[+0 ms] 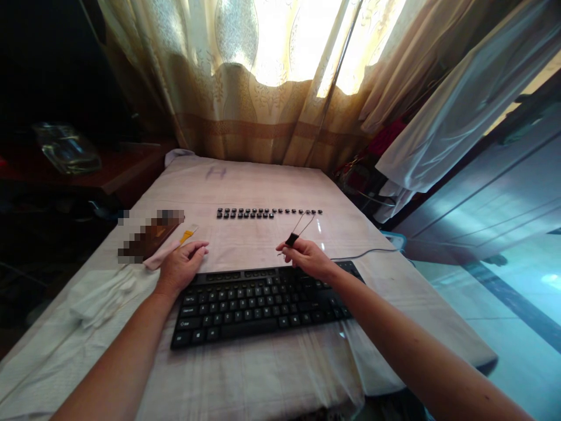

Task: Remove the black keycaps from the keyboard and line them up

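Note:
A black keyboard (245, 304) lies across the table in front of me, its cable running off to the right. My left hand (183, 264) rests at the keyboard's upper left corner, its fingers loosely bent on the tablecloth and holding nothing. Above the keyboard's back edge, my right hand (307, 256) grips a wire keycap puller (292, 239) by its black handle, with the wire loops pointing up and away. Beyond the keyboard, small black keycaps (245, 213) stand in two rows, the far row longer. My right hand hides part of the keyboard's upper right keys.
Left of my left hand lie a small brush (187, 235) with a yellow handle, a brown case (153, 235) partly blurred out, and a crumpled white cloth (105, 295). Curtains (263, 117) hang behind the table (263, 184). A glass object (68, 149) stands on the dark furniture at left.

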Tool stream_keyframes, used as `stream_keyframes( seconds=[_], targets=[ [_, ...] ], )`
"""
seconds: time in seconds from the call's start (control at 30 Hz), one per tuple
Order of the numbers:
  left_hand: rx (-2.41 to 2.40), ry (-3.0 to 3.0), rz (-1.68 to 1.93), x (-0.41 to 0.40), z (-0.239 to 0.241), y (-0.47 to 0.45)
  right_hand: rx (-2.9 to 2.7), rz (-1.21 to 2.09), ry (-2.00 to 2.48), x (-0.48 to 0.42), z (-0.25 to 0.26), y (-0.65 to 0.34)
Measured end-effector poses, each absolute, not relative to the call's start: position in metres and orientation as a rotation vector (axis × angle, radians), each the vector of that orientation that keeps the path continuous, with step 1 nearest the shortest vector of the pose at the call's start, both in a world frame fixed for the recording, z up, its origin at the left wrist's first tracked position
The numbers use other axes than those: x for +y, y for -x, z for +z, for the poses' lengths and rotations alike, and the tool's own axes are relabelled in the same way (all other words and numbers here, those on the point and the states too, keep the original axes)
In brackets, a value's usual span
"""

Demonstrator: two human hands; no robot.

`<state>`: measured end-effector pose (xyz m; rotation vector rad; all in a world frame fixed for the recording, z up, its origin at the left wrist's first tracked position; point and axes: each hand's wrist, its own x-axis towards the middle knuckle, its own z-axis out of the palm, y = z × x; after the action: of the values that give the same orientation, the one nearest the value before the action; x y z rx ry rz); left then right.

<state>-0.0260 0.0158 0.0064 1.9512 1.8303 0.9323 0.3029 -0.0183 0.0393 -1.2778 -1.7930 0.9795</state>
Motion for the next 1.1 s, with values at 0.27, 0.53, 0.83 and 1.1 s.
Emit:
stream_keyframes(
  seconds=[0.27, 0.53, 0.83, 1.1],
  targets=[
    [1.843, -1.947, 0.935, 0.015, 0.006, 0.026, -1.515, 1.515, 1.185, -0.023, 0.038, -0.29],
    [1.849, -1.936, 0.928, 0.014, 0.008, 0.025, -1.59, 1.519, 1.124, -0.021, 0.036, -0.284],
    [1.863, -1.926, 0.913, 0.014, 0.009, 0.023, -1.807, 1.37, 1.232, -0.024, 0.033, -0.28],
    [1.868, -1.922, 0.899, 0.013, 0.01, 0.023, -2.011, 1.057, 1.225, -0.036, 0.03, -0.277]
  ],
)
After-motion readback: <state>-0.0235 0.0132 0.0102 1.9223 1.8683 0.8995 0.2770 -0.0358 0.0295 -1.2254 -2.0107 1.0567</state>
